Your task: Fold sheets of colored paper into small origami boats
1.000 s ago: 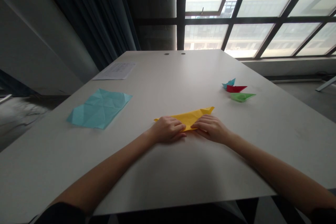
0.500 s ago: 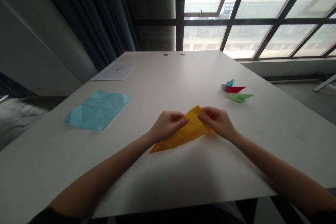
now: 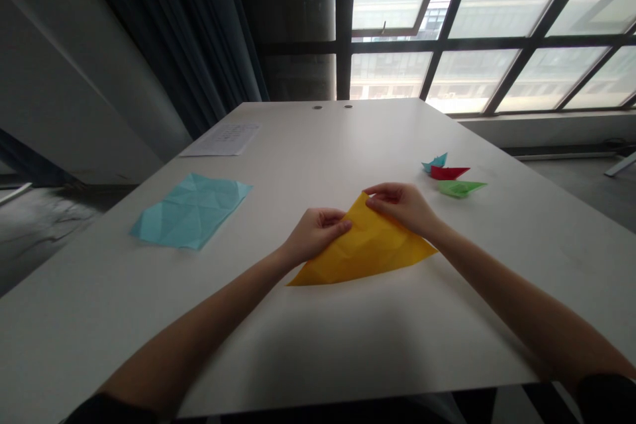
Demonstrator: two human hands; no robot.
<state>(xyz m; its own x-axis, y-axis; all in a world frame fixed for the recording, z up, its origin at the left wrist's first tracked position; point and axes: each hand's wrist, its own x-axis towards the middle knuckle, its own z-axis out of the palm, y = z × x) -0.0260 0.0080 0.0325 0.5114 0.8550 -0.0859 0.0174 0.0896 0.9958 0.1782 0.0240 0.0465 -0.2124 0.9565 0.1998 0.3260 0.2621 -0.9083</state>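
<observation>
A sheet of yellow origami paper (image 3: pixel 370 248), folded to a triangle with its point away from me, is held just above the white table (image 3: pixel 342 344). My left hand (image 3: pixel 318 233) pinches its left slanting edge, thumb on the near face and the other fingers behind. At the upper tip, my right hand (image 3: pixel 405 209) grips the paper between thumb and fingers. The paper's long lower edge faces me, and faint creases cross its surface. What lies behind the sheet is hidden.
To the left lies a creased light-blue sheet (image 3: pixel 193 212). Behind it is a printed white page (image 3: pixel 223 139). At the right stand small folded paper boats: a blue one (image 3: pixel 435 162), a red one (image 3: pixel 450 173) and a green one (image 3: pixel 461 188).
My right hand has moved up and slightly left to the paper's tip. The yellow paper now shows a wider triangle, its right corner spread out under my right wrist.
</observation>
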